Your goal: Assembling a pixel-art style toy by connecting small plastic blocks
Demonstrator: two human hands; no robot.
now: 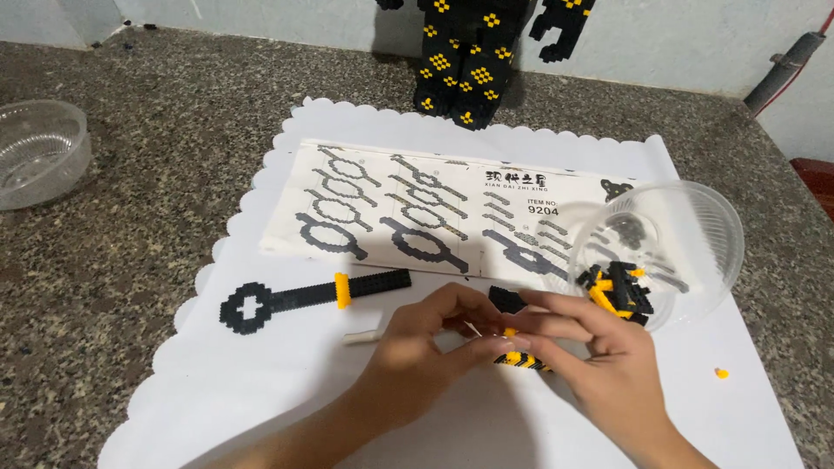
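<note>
Head view looks down on a speckled stone desk (113, 260) with a white scalloped paper mat (278, 373) spread over it, most likely to make the tiny pieces easy to spot and keep them off the mottled surface. Both hands meet low in the middle of the mat. The left hand (426, 343) and the right hand (591, 356) are each pinched narrow on a small black-and-yellow brick piece (521, 359), fingertips pressing toward each other from opposite sides, a grip that suits steadying something so small; the piece sits just above the mat, between the two hands. A black bit (506, 299) shows just behind the fingers, though how it joins I cannot tell. Just beside the right hand a clear plastic bowl (686, 226) lies tipped on its side, so its loose black and yellow bricks (618, 291) gather at the lower wall within easy reach. The folded instruction sheet (417, 208) lies flat beyond the hands, its diagrams facing the person. To the left rests a finished key-shaped black strip with a yellow band (304, 298), set apart from the work. A stray yellow brick (720, 373) lies on the mat at the right. A second clear bowl (39, 152) stands well apart at the far left, and a black and yellow brick figure (465, 61) stands against the wall
</note>
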